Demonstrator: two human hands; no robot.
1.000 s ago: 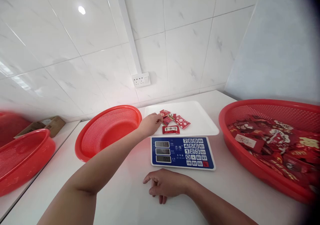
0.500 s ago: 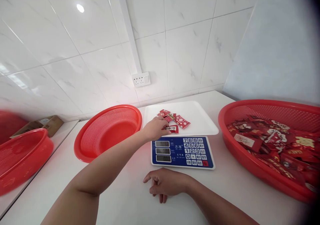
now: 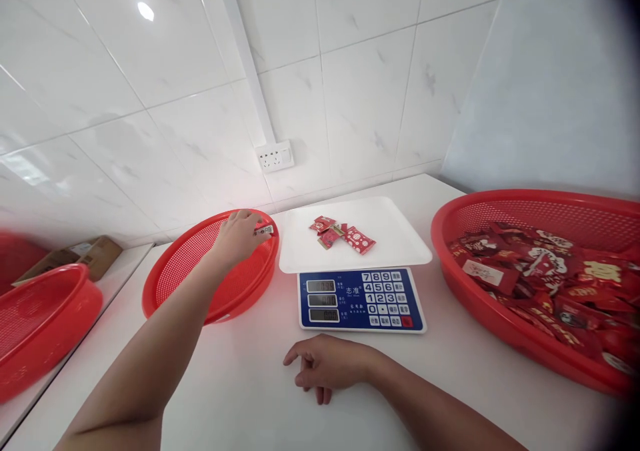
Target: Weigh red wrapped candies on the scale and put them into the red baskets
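My left hand (image 3: 239, 237) is over the red plastic basket (image 3: 173, 264) left of the scale, its fingers closed on a small red packet (image 3: 263, 230) with a white label. On the white weighing tray (image 3: 400, 237) of the digital scale (image 3: 363, 301) lie several small red packets (image 3: 359, 240), bunched near the middle. In front of the blue keypad, my right hand (image 3: 327, 369) rests on the white table with its fingers apart and bent, holding nothing.
To the right stands a large red basket (image 3: 445, 257) filled with red packets (image 3: 545, 284). Another red basket (image 3: 55, 317) sits at the far left, with a cardboard box (image 3: 95, 254) behind it. A socket (image 3: 275, 157) is on the tiled wall.
My left hand has moved left from the scale's tray to above the basket, carrying the red packet with the white label. My right hand stays in place.
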